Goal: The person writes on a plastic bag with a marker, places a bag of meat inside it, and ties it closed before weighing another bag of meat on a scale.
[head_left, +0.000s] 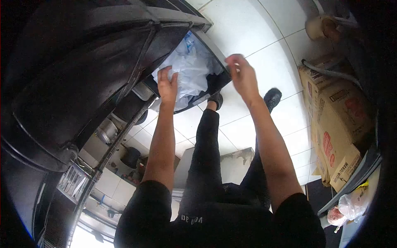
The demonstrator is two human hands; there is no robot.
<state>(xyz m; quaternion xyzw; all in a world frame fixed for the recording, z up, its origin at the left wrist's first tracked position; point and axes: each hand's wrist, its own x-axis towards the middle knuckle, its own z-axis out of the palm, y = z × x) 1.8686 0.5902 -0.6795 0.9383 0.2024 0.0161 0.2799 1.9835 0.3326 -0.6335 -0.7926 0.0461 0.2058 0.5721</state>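
Observation:
A dark drawer (pixel 222 78) is pulled out at the upper middle, filled with crumpled white plastic bags (pixel 192 72). My left hand (pixel 167 87) reaches into its near-left side, fingers slightly bent and apart from the thumb, touching the bags. Whether any plastic is pinched there is hard to see. On the other side, my right hand (pixel 245 78) is held beside the drawer's outer edge, a little blurred. Its fingers are loosely curled, the thumb stands apart, and nothing shows between them. Contact between this hand and the drawer cannot be made out.
Large black equipment (pixel 74 74) fills the left side. Flattened cardboard boxes (pixel 331 136) lean at the right, near a plastic-wrapped bundle (pixel 351 206). A metal pot (pixel 107 131) sits on a shelf at left. My shoe (pixel 272 98) stands on the white tile floor (pixel 264 62).

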